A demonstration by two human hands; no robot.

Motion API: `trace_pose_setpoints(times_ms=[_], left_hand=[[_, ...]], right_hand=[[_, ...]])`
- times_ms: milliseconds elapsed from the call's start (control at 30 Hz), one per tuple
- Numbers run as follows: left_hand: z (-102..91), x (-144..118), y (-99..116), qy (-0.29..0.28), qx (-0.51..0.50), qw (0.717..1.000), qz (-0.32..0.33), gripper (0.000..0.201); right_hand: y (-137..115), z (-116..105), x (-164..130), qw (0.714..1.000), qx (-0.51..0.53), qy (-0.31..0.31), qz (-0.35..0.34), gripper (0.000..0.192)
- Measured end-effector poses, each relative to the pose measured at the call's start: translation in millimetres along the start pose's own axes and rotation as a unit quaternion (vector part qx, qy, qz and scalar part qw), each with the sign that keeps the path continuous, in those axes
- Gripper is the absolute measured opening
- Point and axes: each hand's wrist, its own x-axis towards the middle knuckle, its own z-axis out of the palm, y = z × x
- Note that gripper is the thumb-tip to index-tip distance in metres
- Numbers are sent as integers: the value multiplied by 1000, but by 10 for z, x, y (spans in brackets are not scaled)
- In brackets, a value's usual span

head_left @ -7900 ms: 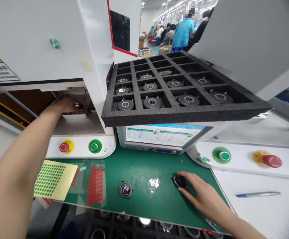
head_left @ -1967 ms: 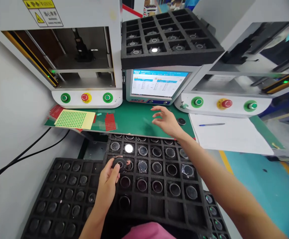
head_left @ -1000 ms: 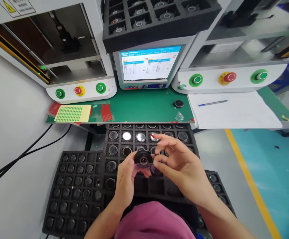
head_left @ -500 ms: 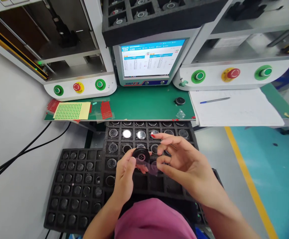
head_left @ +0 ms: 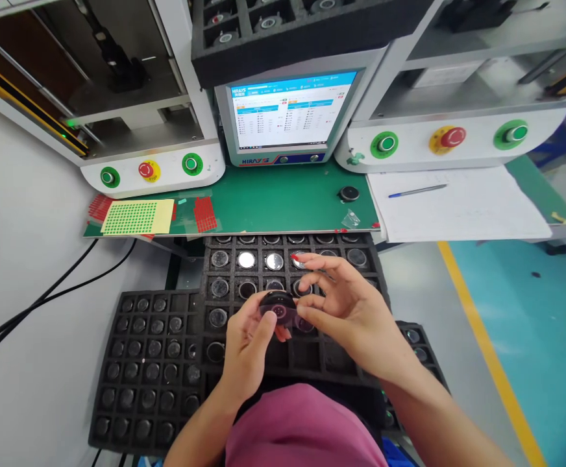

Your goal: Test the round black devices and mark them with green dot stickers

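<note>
1. Above a foam tray (head_left: pixel 307 355), short of the bench (head_left: pixel 273 201), the left hand (head_left: pixel 245 345) had fingers and thumb clamped on a watch body (head_left: pixel 276 299), back face up.
2. Beside it, the right hand (head_left: pixel 350 306) pinched clear film (head_left: pixel 289 318) between thumb and forefinger, other fingers apart.
3. Near the bench's front edge, a film scrap (head_left: pixel 350 219) lay left of white papers (head_left: pixel 463 214), a second watch (head_left: pixel 349 193) behind it.
4. At the back edge stood a monitor (head_left: pixel 290 117).

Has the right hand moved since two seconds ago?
Yes: the right hand has come toward the person. It was over the green tabletop; now it is past the front edge, above the black foam tray.
</note>
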Motion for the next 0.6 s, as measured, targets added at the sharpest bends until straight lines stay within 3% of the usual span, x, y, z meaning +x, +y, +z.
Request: trace_pose_setpoints(times_ms=[200,333,400,467,533,600], left_hand=[[31,16,69,25,77,997,-2,36],[-127,-42,-147,78,201,976,40,19],[-282,-128,-389,62,333,933,120,11],[-454,-242,-681,-14,442,869,222,12],[-604,-351,-969,-94,512,801,298,16],[-700,-423,-1204,-129,547,754,340,21]], right_hand=[[55,-47,26,997,-56,51,-28,36],[81,-237,-31,981,-99,148,-81,33],[103,-369,-83,976,-106,171,-79,31],[141,-489,-140,976,-108,180,-65,30],[189,-577,-195,975,-111,186,-51,29],[227,-635,-249,974,-117,191,-38,29]])
